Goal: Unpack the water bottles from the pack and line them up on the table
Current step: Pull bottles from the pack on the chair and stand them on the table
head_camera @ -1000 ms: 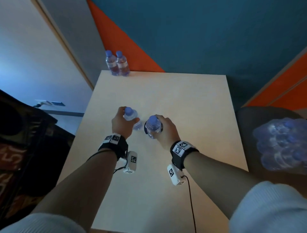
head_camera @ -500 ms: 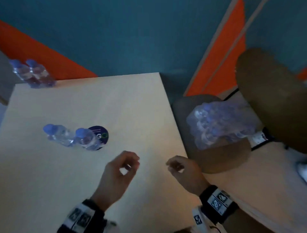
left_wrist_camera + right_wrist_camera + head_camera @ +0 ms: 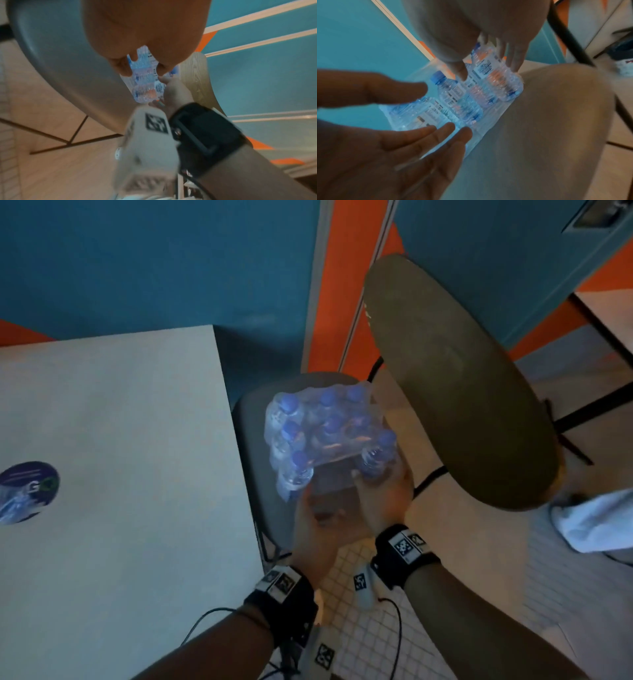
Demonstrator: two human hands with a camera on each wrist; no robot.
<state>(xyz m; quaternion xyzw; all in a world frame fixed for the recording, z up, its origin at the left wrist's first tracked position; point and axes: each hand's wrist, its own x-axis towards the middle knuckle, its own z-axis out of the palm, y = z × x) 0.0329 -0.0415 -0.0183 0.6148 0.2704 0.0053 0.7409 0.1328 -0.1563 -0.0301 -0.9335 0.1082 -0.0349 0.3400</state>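
Note:
A shrink-wrapped pack of water bottles (image 3: 325, 433) with blue caps stands on a grey chair seat (image 3: 253, 440) right of the table (image 3: 120, 422). My left hand (image 3: 305, 505) reaches its near side with spread, straight fingers (image 3: 452, 127) and holds nothing. At the near right bottle (image 3: 375, 460), my right hand (image 3: 376, 487) has its thumb and straight fingers on either side of it (image 3: 494, 75). The left wrist view shows the pack (image 3: 147, 83) just past my left fingertips (image 3: 125, 70). One loose bottle (image 3: 13, 505) lies at the table's left edge.
The chair's dark backrest (image 3: 462, 392) rises right of the pack. A round dark sticker (image 3: 34, 477) marks the table near the loose bottle. Tiled floor (image 3: 370, 628) lies under my wrists, and a teal and orange wall (image 3: 171, 261) stands behind.
Both hands let go of two bottles on the table and swung right to the pack on the chair. My view turned right with them.

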